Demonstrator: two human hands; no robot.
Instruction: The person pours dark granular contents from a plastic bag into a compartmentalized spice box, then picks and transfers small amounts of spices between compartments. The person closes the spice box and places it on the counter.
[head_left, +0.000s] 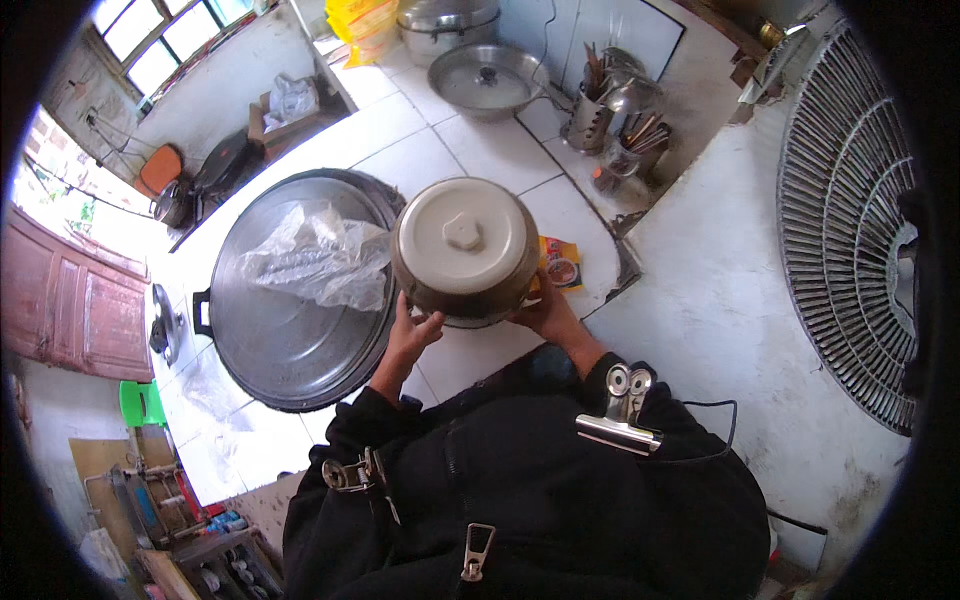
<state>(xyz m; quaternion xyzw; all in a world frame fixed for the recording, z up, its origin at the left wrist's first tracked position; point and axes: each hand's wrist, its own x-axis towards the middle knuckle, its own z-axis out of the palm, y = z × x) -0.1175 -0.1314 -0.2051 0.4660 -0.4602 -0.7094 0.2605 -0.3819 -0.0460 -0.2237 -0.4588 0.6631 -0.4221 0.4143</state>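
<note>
A round ceramic pot (465, 251) with a dark body and a pale knobbed lid stands upright before me, over the white tiled counter. My left hand (412, 337) holds its lower left side, thumb and fingers against the wall. On the lower right side my right hand (550, 313) grips it, with part of the fingers hidden behind the pot. Just beyond that hand lies a yellow printed packet (561, 264). Left of the pot sits a large dark metal pan (300, 356) with a crumpled clear plastic bag (319, 259) on top.
A steel basin with a lid (487, 81) and a steel pot (450, 22) stand at the back, near a yellow bag (360, 30). Utensil holders (589, 124) are at the back right. A wall fan (847, 225) juts out at right. Another lid (166, 324) lies far left.
</note>
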